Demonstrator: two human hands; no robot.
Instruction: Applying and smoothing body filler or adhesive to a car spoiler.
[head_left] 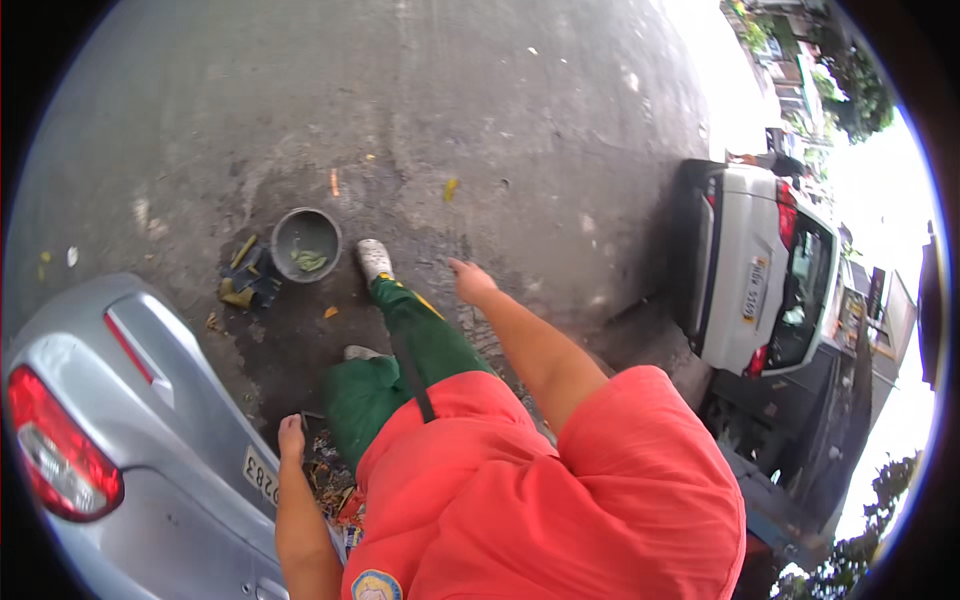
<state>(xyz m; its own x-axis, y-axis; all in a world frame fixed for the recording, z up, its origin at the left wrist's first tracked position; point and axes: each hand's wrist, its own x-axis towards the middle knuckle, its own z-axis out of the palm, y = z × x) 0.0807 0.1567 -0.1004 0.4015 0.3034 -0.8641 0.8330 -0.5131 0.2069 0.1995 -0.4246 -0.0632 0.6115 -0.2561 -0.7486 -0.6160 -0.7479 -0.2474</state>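
My left hand (291, 437) hangs low beside the rear of a silver car (190, 480), its fingers curled. A thin dark edge shows next to its fingertips, too small to name. Out over the pavement, my right hand (472, 282) is held away from my body with its fingers partly stretched and nothing visible in them. Ahead of my feet stands a grey bucket (282, 245) with some green leaves (309, 260) at its bottom. Touching or close beside it lies a dark and yellowish crumpled item (252, 283), perhaps gloves or cloth; its kind is unclear.
My light-coloured shoe (375, 258) is just right of the bucket. Litter and dry leaves (330, 470) lie between me and the silver car. A second, silver-grey car (745, 265) is parked to the right. Scattered leaves, among them a yellow one (450, 189), dot the grey pavement (480, 110).
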